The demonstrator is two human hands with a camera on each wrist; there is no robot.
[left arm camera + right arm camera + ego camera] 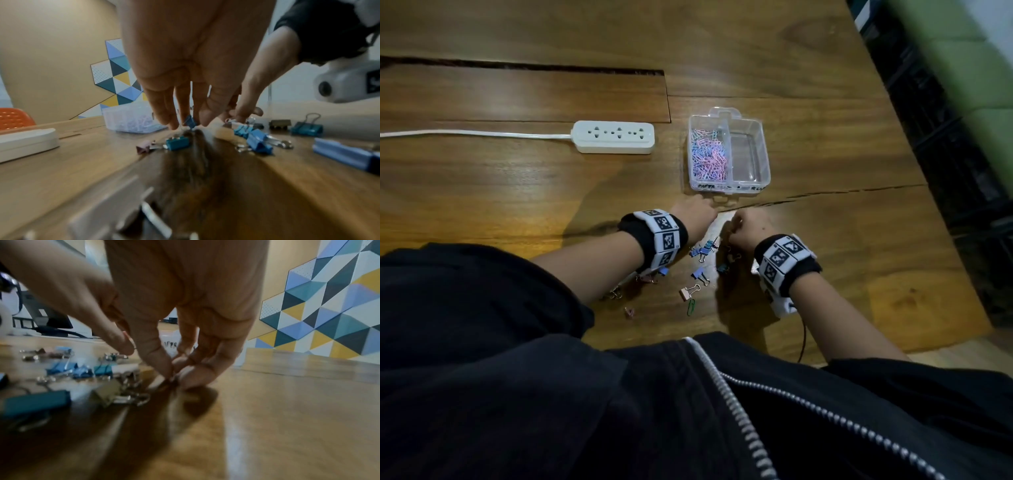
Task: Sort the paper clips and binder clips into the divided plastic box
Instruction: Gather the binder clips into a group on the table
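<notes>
Black zipped jacket [619,411] seen below two hands sorting clips on a wooden tabletop [825,240].
A small blue binder clip [190,122] is pinched by the left hand [185,65]; something small, too blurred to name, is pinched by the right hand [185,296]. Loose binder clips [698,253] are scattered just before the divided box [765,150], its left compartment filled with paper clips [707,154].
</notes>
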